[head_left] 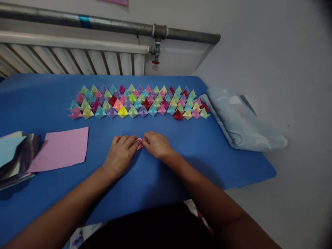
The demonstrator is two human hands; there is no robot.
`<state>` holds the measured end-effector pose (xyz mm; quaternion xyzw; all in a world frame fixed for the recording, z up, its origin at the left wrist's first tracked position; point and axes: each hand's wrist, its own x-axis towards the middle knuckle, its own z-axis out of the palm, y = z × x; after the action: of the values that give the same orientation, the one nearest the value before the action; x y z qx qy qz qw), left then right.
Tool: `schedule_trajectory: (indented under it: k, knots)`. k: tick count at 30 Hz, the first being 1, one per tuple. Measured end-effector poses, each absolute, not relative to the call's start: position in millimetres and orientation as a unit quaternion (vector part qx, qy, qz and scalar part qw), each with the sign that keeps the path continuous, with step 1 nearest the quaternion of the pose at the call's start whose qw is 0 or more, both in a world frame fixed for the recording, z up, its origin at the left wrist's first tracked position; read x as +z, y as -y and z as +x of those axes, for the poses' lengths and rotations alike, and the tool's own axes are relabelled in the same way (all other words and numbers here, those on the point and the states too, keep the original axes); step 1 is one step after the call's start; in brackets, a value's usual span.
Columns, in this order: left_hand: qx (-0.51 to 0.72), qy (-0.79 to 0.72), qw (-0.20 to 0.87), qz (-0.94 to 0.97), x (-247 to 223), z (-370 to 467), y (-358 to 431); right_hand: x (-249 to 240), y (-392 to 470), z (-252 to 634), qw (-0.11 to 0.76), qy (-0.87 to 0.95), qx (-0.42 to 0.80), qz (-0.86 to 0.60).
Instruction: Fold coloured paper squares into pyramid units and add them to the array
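Near the middle of the blue table, a small salmon-pink folded paper [139, 143] sits between my two hands. My left hand [121, 152] pinches its left side with thumb and fingers. On its right side, the closed fingers of my right hand [156, 143] hold the same paper. Part of the paper is hidden by the fingertips. Beyond the hands stand several rows of small folded paper boats [133, 111] in many colours, packed side by side.
A pink sheet [62, 149] lies left of my left hand, beside a stack of coloured papers [10, 152] at the left edge. A folded grey-blue cloth [236, 121] rests at the right. The table [124, 193] meets a radiator [77, 60] and wall behind.
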<state>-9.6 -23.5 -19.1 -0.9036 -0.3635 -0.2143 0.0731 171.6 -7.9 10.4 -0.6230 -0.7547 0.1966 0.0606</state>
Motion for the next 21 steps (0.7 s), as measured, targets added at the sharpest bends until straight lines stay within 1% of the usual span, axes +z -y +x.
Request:
schedule_trajectory:
  k: [5, 9, 14, 19, 21]
  knots:
    - [-0.190, 0.358, 0.084, -0.910, -26, -10, 27, 6, 11, 174, 0.091, 0.768, 0.195, -0.603]
    - [-0.184, 0.380, 0.061, -0.905, -30, -12, 28, 6, 15, 179, 0.113, 0.759, 0.202, -0.608]
    - [-0.202, 0.397, 0.032, -0.895, -31, -11, 30, 9, 12, 182, 0.119, 0.750, 0.232, -0.608]
    - [-0.207, 0.406, 0.029, -0.890, -33, -11, 30, 7, 9, 170, 0.200, 0.723, 0.257, -0.609]
    - [-0.204, 0.402, 0.038, -0.892, -33, -13, 28, 4, 9, 163, 0.205, 0.720, 0.262, -0.609]
